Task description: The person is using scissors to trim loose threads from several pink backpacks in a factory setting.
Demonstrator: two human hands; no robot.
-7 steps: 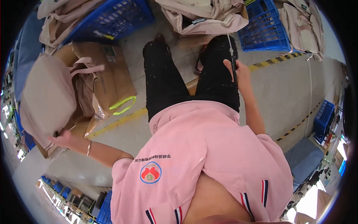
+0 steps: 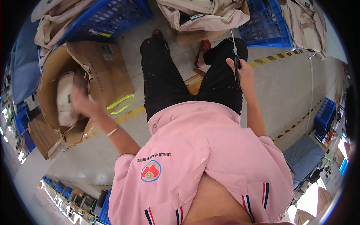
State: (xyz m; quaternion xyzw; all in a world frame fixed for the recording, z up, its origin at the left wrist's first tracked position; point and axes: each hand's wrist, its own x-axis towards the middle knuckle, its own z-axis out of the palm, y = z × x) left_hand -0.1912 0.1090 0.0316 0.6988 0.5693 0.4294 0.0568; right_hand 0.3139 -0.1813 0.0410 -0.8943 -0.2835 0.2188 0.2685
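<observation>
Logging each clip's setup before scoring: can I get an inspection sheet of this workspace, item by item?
Surface: grey concrete floor with yellow-black striped tape.
Job's things: thin dark tool in right hand; beige bag lying in open cardboard box.
Clutter: beige bags piled ahead; blue crates around.
Grippers: left hand blurred over the box, holding nothing that shows; right hand closed on the tool.
Cables: nothing seen.
Surroundings: more blue crates at the rim.

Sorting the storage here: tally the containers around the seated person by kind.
Blue plastic crates near the knees: 2
Open cardboard box by the left hand: 1
Total: 3
</observation>
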